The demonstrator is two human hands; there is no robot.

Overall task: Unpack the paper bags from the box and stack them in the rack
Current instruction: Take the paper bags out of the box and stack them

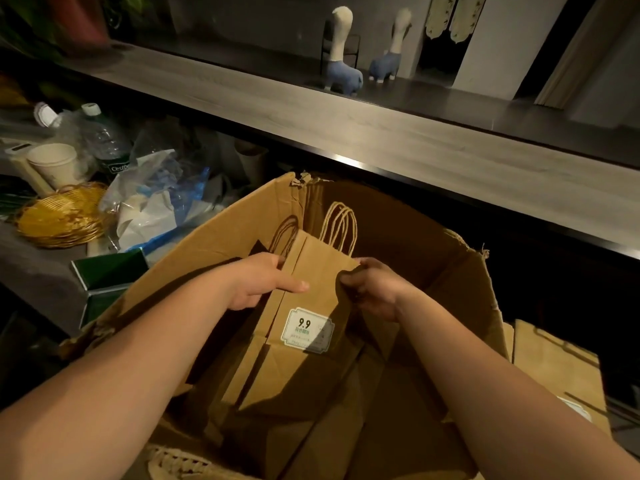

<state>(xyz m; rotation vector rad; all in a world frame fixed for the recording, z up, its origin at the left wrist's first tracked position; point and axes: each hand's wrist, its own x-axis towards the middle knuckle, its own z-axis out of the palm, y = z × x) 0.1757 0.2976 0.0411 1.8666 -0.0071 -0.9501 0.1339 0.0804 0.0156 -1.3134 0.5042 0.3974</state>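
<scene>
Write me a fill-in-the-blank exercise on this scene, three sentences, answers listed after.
1. Both hands, left and right, grip a bundle of paper ____ over the box.
2. The label on the front one reads ____.
3. Two toy animals stand on the ____.

Answers: bags; 9.9; counter

Paper bags (pixel 311 292) in box (pixel 214 237); counter (pixel 346 133) behind; basket (pixel 59 220) left (bottle (pixel 104 136) behind it).
</scene>
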